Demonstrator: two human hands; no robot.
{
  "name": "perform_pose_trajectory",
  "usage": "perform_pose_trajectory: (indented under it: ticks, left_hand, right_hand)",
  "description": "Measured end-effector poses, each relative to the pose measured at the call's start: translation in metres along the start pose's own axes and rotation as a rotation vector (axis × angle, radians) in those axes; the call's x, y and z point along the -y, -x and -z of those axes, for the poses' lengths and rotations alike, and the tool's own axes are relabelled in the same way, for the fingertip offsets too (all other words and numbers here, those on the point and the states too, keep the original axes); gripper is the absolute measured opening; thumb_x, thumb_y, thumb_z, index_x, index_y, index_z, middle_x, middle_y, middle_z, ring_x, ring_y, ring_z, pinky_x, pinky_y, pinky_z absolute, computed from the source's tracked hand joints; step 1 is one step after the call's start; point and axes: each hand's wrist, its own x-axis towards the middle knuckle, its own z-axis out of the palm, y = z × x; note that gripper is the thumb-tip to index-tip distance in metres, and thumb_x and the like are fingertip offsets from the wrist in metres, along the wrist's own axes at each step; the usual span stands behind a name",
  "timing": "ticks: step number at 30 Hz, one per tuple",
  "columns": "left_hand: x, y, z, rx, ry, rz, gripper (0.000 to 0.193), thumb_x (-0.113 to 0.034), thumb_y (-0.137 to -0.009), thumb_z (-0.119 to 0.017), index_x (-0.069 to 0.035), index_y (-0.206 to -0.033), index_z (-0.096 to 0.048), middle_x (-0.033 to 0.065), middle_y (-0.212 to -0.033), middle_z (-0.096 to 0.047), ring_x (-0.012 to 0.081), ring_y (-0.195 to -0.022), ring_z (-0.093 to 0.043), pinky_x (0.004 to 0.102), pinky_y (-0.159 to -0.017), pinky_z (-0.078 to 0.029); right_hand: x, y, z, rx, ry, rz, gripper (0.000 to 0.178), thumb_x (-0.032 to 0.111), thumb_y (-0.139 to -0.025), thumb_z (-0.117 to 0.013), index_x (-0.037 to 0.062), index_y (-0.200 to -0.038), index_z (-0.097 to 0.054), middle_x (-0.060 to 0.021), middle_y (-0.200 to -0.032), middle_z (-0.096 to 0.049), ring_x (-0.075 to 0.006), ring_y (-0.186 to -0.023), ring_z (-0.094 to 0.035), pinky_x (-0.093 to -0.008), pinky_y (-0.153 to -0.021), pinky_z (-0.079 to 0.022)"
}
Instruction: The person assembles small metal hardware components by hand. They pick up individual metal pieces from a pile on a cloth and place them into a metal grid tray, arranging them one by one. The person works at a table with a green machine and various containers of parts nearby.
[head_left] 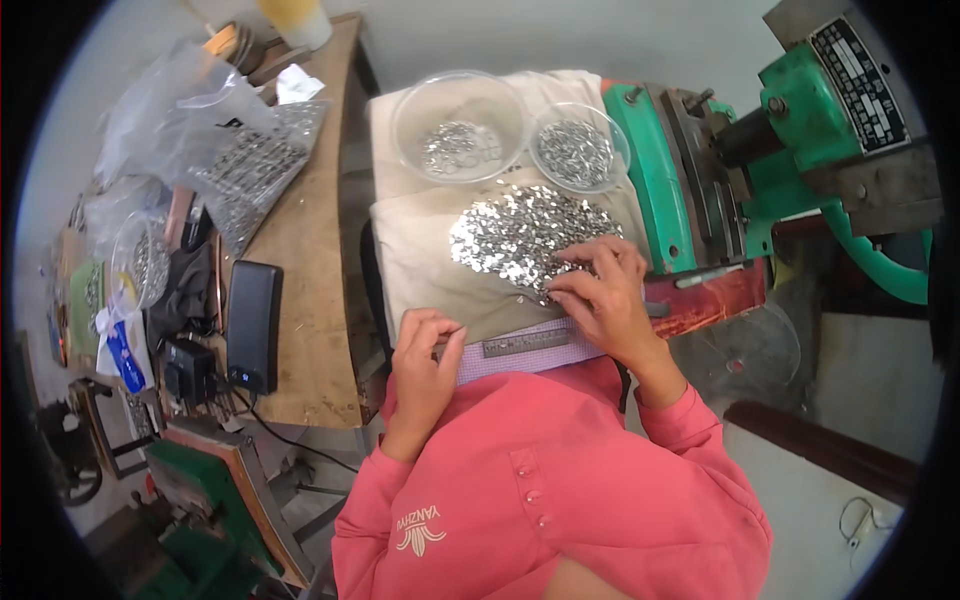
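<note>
Although two round, clear plastic tubs [507,112] [623,152] beyond the right hand's grip [608,292] hold silver metal parts [458,147], much seemingly remains in the shiny metal-piece pile [510,235] beneath it; whether it or the left hand [425,362] pinches anything, I cannot tell.

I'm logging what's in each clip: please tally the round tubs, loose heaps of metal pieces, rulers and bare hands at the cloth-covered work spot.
Round tubs: 2, larger tub and smaller tub
Heap of loose metal pieces: 1 (single pieces too many to count)
Ruler: 1
Bare hands: 2, left hand and right hand
Total: 6
</note>
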Motion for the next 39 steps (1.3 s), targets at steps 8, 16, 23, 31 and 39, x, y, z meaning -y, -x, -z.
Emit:
perform_pose_trajectory:
  ticks: [8, 16, 23, 31, 39]
  left_hand:
    - [-0.001, 0.011, 0.013, 0.068, -0.012, 0.042, 0.007, 0.003, -0.086, -0.070, 0.001, -0.091, -0.065, 0.0086, -0.098, -0.056, 0.0139, -0.080, -0.059, 0.0256, -0.067, -0.050]
    - [-0.011, 0.007, -0.002, 0.119, -0.074, -0.134, 0.015, 0.003, -0.078, -0.075, -0.001, -0.090, -0.067, 0.0091, -0.095, -0.059, 0.0204, -0.082, -0.060, 0.0305, -0.067, -0.047]
    - [-0.006, -0.001, -0.024, 0.246, -0.216, -0.333, 0.020, -0.005, -0.072, -0.078, -0.008, -0.088, -0.067, 0.0059, -0.095, -0.061, 0.0250, -0.084, -0.058, 0.0372, -0.073, -0.042]
    - [-0.004, -0.003, -0.026, 0.291, -0.218, -0.343, 0.026, -0.008, -0.072, -0.080, -0.007, -0.093, -0.065, 0.0080, -0.098, -0.061, 0.0275, -0.087, -0.058, 0.0386, -0.075, -0.042]
    - [0.002, 0.006, -0.017, 0.297, -0.184, -0.230, 0.034, -0.011, -0.070, -0.084, -0.004, -0.096, -0.063, 0.0138, -0.109, -0.059, 0.0322, -0.097, -0.058, 0.0407, -0.082, -0.049]
  right_hand:
    - [0.015, 0.013, -0.016, -0.024, 0.005, -0.059, 0.010, 0.018, -0.075, -0.079, 0.0140, -0.082, -0.074, -0.0014, -0.114, -0.064, -0.0299, -0.118, -0.047, -0.0450, -0.097, -0.030]
    - [0.027, 0.001, -0.040, -0.018, 0.046, -0.051, 0.010, 0.018, -0.071, -0.079, 0.0155, -0.077, -0.071, 0.0017, -0.116, -0.062, -0.0276, -0.118, -0.047, -0.0452, -0.099, -0.029]
    - [0.023, 0.016, -0.019, -0.048, 0.009, -0.080, 0.013, 0.018, -0.070, -0.080, 0.0172, -0.078, -0.071, 0.0031, -0.111, -0.064, -0.0285, -0.117, -0.047, -0.0439, -0.096, -0.029]
    - [0.031, 0.047, -0.016, 0.040, 0.026, -0.082, 0.017, 0.022, -0.070, -0.082, 0.0195, -0.086, -0.075, 0.0050, -0.112, -0.063, -0.0273, -0.116, -0.047, -0.0422, -0.095, -0.030]
    - [0.018, 0.008, -0.037, -0.018, 0.064, -0.010, 0.016, 0.023, -0.071, -0.081, 0.0199, -0.086, -0.075, 0.0048, -0.113, -0.062, -0.0266, -0.116, -0.047, -0.0430, -0.095, -0.029]
